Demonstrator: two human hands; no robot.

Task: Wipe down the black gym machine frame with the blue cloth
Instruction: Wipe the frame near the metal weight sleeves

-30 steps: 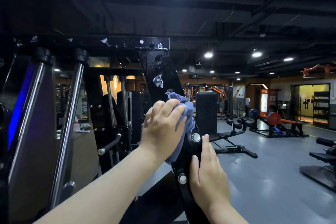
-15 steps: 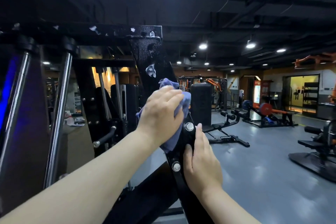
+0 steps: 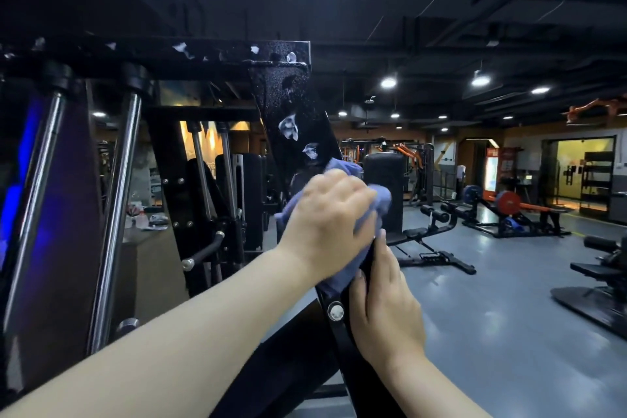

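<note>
The soft, bunched blue cloth (image 3: pixel 382 202) sits midway up the glossy, sloping black frame bar (image 3: pixel 291 95), pressed there by the left hand (image 3: pixel 325 217), whose fingers curl over it and grip it. Just below, the right hand (image 3: pixel 386 302) clasps the bar's right edge, thumb on its near face beside a round silver bolt (image 3: pixel 335 311). White foam blobs (image 3: pixel 288 125) fleck the wet, speckled bar above the cloth, and smooth grey floor (image 3: pixel 492 316) lies open to the right.
</note>
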